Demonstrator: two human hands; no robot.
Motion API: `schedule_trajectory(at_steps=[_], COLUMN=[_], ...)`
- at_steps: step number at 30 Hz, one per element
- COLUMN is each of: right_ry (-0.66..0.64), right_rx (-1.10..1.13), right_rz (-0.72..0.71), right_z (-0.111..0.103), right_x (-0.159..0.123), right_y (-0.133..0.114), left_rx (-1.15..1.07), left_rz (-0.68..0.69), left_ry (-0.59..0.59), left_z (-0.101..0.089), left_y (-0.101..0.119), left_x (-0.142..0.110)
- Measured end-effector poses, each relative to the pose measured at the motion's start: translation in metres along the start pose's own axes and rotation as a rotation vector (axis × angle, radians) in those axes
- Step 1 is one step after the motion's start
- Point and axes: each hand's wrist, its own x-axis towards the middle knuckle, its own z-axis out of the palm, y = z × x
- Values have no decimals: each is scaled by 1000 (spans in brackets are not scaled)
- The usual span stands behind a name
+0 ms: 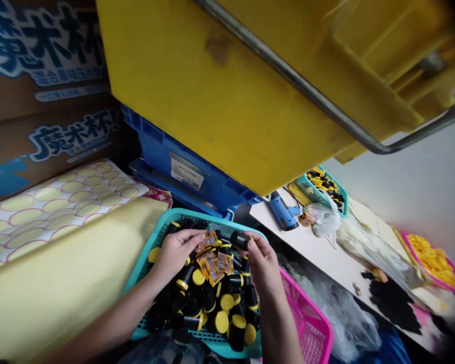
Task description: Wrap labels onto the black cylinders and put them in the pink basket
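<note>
Over the teal plastic basket [146, 265], my left hand [178, 253] pinches a small orange printed packet [209, 238]. Opposite it, my right hand [263, 255] grips a small black canister [239, 240] lying on its side, its far end partly covered by my fingers. More orange packets [214, 268] lie in a loose pile between the two hands. Beneath and around them, the basket is filled with small black canisters with yellow lids [222, 322], lying in all directions.
A yellow crate [197, 101] with a metal handle overhangs a blue crate [159, 146]. Cartons [60, 111] stand at left. A pink basket [307, 323] sits at right. The white table holds a blue heat gun [282, 210], plastic bags and a teal basket [345, 205] of yellow and black parts.
</note>
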Motion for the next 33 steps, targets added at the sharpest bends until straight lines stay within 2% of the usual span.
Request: schedule_trajectory(at_steps=[7,13,15,18,20,24,28,33], right_ry=[-9,-173,-179,-110,-69,-90,-82,-16], right_rx=[233,51,1,-16,-20,28,66,105], right_rz=[3,4,-11,-65,-102,-104,-90,-67], right_z=[10,-6,-11,-13,-12,-15,-22,-25], right_x=[-10,-15,-17,-23,-28,-37,-41,-45], right_y=[6,10,13,20,24,25,26,28], left_rx=[78,117,126,139,149,197,290,390], left_rz=[107,141,134,118,123,160,254,340], left_ry=[-125,-181,-227,-260,-238,-153,-82,-107], left_z=[6,16,19,25,31,44,54,61], left_y=[8,16,18,21,21,21,20,21], left_x=[-10,-17,-18,-23,-28,-37,-46,-54])
